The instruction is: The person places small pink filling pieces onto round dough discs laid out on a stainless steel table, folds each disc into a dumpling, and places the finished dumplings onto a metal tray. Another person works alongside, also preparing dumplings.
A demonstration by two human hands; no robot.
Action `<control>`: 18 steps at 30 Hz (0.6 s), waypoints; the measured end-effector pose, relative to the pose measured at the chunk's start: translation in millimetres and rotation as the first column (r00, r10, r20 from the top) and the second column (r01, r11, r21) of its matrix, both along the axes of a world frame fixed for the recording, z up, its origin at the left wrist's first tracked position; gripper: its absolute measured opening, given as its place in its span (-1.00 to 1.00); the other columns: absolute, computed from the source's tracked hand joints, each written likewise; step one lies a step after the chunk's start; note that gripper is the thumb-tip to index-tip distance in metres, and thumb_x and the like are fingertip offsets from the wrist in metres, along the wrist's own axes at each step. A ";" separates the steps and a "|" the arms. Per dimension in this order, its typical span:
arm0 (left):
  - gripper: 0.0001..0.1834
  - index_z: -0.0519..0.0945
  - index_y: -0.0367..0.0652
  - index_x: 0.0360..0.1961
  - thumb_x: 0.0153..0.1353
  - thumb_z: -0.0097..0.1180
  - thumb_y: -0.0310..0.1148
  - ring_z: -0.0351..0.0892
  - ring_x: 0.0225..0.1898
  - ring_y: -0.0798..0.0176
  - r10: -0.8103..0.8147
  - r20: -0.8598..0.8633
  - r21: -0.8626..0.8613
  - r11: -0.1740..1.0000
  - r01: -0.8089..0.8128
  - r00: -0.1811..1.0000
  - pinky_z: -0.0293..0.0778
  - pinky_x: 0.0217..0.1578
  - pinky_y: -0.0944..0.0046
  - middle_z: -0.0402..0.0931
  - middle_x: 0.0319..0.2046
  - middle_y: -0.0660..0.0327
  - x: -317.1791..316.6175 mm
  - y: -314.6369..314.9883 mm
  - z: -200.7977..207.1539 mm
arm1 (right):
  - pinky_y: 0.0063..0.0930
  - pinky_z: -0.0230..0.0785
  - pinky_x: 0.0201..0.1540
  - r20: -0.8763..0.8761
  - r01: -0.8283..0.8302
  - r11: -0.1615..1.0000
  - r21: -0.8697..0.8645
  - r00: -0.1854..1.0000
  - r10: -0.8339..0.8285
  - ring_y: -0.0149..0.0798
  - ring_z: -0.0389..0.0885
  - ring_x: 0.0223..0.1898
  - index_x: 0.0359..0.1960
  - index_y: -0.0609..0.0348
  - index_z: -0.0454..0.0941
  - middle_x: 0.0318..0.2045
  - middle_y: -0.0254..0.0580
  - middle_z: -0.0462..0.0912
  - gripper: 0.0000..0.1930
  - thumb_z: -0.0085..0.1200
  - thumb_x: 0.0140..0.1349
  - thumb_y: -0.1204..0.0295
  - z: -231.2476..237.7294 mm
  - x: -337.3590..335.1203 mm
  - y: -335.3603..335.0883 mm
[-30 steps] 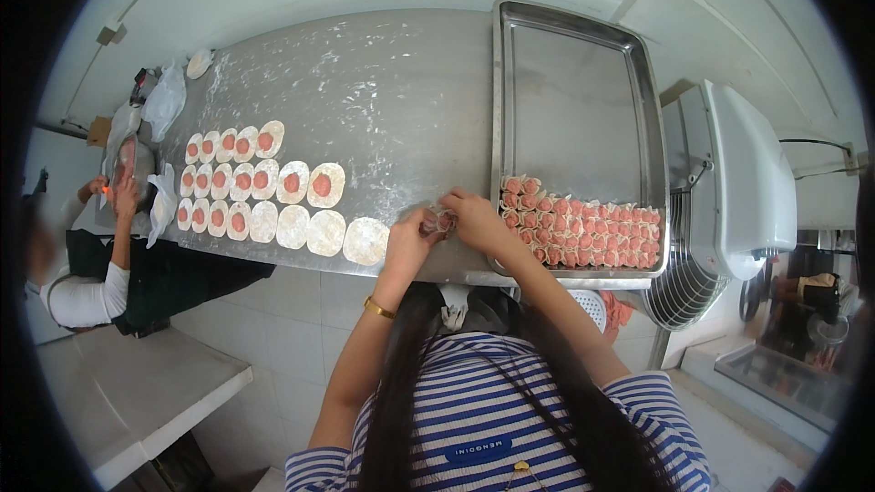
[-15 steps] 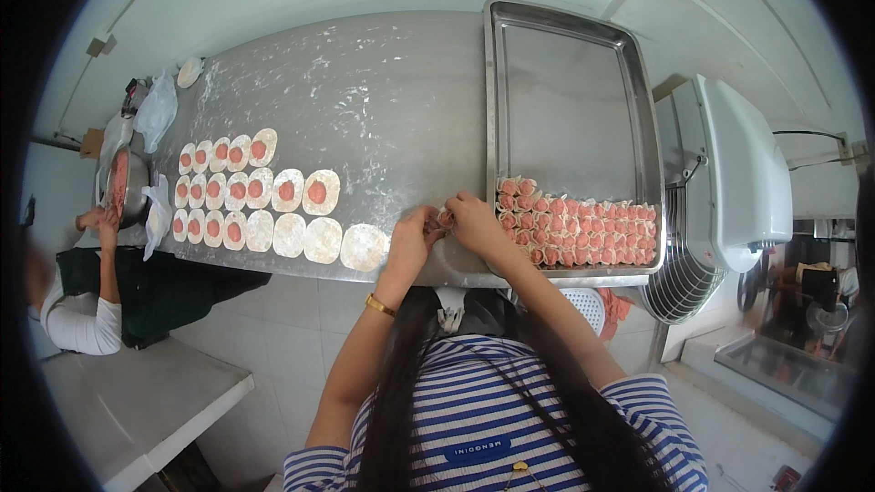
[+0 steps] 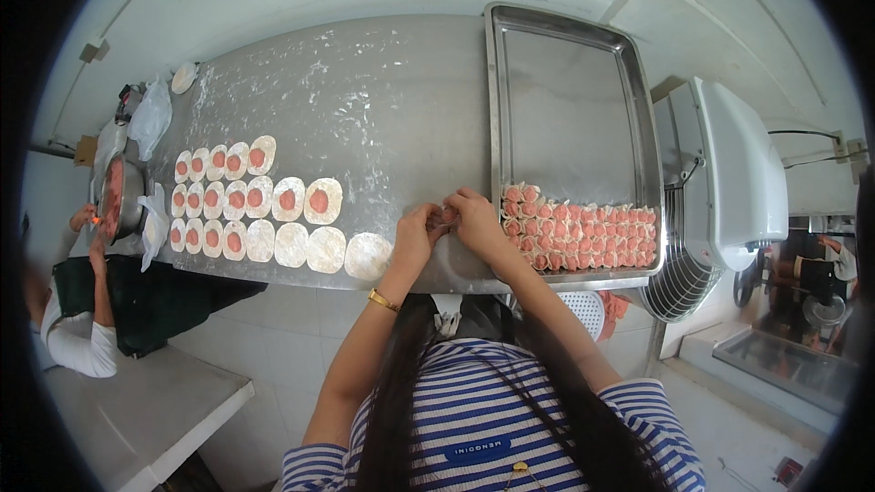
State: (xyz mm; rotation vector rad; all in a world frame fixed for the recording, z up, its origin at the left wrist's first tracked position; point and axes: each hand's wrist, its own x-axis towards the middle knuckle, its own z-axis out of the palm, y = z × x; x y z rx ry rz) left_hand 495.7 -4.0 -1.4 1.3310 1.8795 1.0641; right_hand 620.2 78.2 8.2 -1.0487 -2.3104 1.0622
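My left hand point(image 3: 419, 230) and my right hand point(image 3: 475, 221) meet over the front part of the metal table, left of the tray. Their fingers close around a small open-topped dumpling point(image 3: 447, 214) with pink filling, mostly hidden by the fingertips. Close to my right hand, the metal tray point(image 3: 493, 109) holds packed rows of finished dumplings point(image 3: 581, 235) along its near side. Left of my left hand lie rows of floured round wrappers; many carry a lump of pink meat filling point(image 3: 318, 200), while the nearest bare wrapper point(image 3: 368, 256) has none.
A person point(image 3: 82, 319) stands at the far left with hands at a metal bowl point(image 3: 130, 200) of pink filling. Plastic bags point(image 3: 149, 120) sit behind it. A large white machine point(image 3: 734, 178) with a wire guard stands right of the tray. Flour streaks the metal table point(image 3: 273, 82).
My hands stay together on the dumpling, with the fingers slightly shifted. At the left, the other person's hands have moved at the bowl. The view has shifted slightly.
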 end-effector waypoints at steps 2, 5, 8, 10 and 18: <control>-0.71 0.55 -0.30 -0.23 -0.06 0.26 -0.57 0.65 -0.35 0.17 0.010 0.048 -0.020 1.000 -0.010 0.999 0.54 -0.28 0.25 0.62 -0.39 0.05 -0.8 1.8 -1.5 | -0.13 0.40 -0.25 -0.075 0.008 1.000 -0.019 0.997 -0.009 0.11 0.53 -0.31 -0.33 0.25 0.54 -0.36 -0.01 0.51 -0.79 0.01 -0.08 0.65 -0.6 -1.3 0.6; -0.73 0.55 -0.30 -0.24 -0.04 0.25 -0.56 0.65 -0.37 0.19 0.005 0.049 -0.035 0.999 -0.003 0.999 0.53 -0.30 0.26 0.62 -0.41 0.05 -2.2 4.6 -2.6 | -0.16 0.40 -0.24 -0.069 -0.019 1.000 -0.006 0.997 0.019 0.09 0.52 -0.30 -0.28 0.22 0.54 -0.33 -0.03 0.50 -0.73 0.00 -0.09 0.66 -2.8 -2.6 2.5; -0.75 0.56 -0.30 -0.26 -0.02 0.25 -0.53 0.65 -0.38 0.19 -0.010 0.018 -0.069 0.998 0.012 1.000 0.52 -0.31 0.27 0.62 -0.43 0.05 -9.0 4.7 1.2 | -0.16 0.38 -0.18 -0.055 -0.027 0.998 0.059 0.998 0.030 0.08 0.51 -0.25 -0.22 0.19 0.52 -0.28 -0.04 0.50 -0.67 0.01 -0.10 0.66 -2.6 -5.4 3.0; -0.77 0.56 -0.30 -0.29 -0.01 0.25 -0.50 0.64 -0.39 0.20 -0.021 -0.011 -0.111 0.994 0.020 1.000 0.51 -0.33 0.28 0.61 -0.45 0.06 -18.3 0.9 4.5 | -0.14 0.36 -0.14 -0.010 -0.009 0.994 0.113 1.000 0.010 0.08 0.50 -0.21 -0.18 0.17 0.51 -0.26 -0.05 0.49 -0.64 0.02 -0.11 0.66 1.2 -5.7 -1.2; -0.85 0.62 -0.25 -0.44 0.10 0.06 -0.40 0.61 -0.43 0.08 0.535 -0.297 0.112 0.842 -0.527 0.791 0.45 -0.39 0.18 0.59 -0.50 -0.03 -208.1 -14.3 -0.6 | -0.16 0.37 -0.12 0.102 -0.014 0.993 0.118 0.995 0.002 0.06 0.50 -0.24 -0.21 0.16 0.55 -0.28 -0.06 0.49 -0.66 0.01 -0.10 0.66 -9.1 -4.3 -9.3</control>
